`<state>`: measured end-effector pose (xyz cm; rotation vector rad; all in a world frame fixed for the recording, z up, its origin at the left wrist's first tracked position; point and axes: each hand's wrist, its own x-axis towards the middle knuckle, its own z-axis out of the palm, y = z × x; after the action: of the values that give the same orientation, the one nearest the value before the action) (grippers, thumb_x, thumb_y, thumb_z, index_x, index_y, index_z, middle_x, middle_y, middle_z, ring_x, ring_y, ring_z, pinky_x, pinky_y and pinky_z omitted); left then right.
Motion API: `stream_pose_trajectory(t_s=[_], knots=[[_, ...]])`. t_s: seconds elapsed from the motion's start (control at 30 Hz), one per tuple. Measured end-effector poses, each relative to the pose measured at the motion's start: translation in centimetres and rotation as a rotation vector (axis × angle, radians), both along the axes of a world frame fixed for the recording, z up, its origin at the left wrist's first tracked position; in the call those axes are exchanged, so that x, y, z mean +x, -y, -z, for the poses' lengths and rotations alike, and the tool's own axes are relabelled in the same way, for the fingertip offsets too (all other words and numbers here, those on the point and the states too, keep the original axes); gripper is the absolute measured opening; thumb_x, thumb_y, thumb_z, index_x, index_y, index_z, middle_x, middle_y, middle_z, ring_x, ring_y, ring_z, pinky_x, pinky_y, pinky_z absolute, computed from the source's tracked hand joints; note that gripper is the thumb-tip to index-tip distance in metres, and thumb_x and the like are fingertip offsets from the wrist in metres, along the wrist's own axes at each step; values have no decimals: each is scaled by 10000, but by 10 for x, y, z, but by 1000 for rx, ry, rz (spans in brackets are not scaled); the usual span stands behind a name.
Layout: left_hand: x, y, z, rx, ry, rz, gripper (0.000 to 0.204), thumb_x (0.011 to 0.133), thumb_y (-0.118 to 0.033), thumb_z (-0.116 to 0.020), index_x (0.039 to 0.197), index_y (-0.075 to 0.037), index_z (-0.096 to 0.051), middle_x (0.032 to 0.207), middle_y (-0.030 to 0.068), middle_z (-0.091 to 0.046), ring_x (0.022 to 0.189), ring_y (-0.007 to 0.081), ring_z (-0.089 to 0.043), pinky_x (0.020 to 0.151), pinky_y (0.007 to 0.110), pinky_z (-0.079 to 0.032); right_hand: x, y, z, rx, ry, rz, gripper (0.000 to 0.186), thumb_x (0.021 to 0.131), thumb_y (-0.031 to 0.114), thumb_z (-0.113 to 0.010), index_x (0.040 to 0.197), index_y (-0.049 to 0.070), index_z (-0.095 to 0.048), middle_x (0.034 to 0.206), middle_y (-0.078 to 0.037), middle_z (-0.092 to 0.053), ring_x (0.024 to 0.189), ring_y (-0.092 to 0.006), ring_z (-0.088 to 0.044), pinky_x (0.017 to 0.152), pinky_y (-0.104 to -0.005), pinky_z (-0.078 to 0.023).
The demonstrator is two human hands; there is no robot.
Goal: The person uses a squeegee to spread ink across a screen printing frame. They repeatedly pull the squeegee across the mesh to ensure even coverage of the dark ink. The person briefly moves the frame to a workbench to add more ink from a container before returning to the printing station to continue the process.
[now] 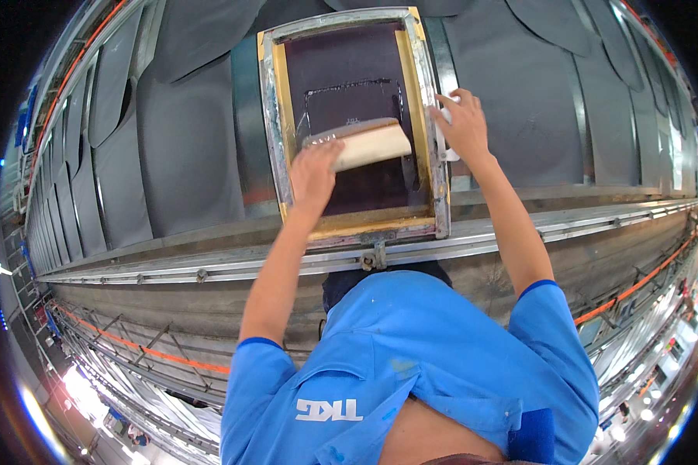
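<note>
A screen-printing frame (269, 101) with metal rails and yellow-taped inner edges lies in front of me. Its dark mesh (341, 62) carries a rectangular outline with wet-looking dark ink along it. Across the mesh, slightly slanted, rests a squeegee (374, 147) with a pale wooden grip. My left hand (314, 172) is closed round the squeegee's left end. At the frame's right rail, my right hand (465, 128) has bent fingers by the outer edge. Something white shows between and below those fingers, mostly hidden by the hand.
Dark grey sheet pieces (186, 147) lie in a row along the long table on both sides of the frame. A metal rail (279, 267) with bolts runs along the near table edge, and a clamp-like fitting (374, 258) sits against the frame's near side.
</note>
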<state>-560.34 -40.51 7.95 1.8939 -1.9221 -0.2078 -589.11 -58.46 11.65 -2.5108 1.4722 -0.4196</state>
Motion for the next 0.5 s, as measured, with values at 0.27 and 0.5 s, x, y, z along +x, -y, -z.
stream_pose_trajectory(t_s=[0.27, 0.5], knots=[[34, 117, -34, 205, -53, -78, 425, 843, -50, -615, 1200, -235, -755, 1190, 63, -731, 1077, 308, -697, 942, 425, -549, 90, 37, 18, 153, 13, -303, 408, 816, 150, -774, 1205, 61, -690, 1209, -108, -654, 1162, -302, -597, 1003, -415, -491], [-13, -10, -3, 78, -13, 26, 383, 801, 10, -629, 1114, -159, -769, 1216, 40, -736, 1158, 268, -673, 1015, 428, -500, 31, -97, 29, 132, 186, -234, 451, 712, 16, -754, 1157, 47, -685, 1182, -122, -661, 1142, -320, -604, 988, -417, -504]])
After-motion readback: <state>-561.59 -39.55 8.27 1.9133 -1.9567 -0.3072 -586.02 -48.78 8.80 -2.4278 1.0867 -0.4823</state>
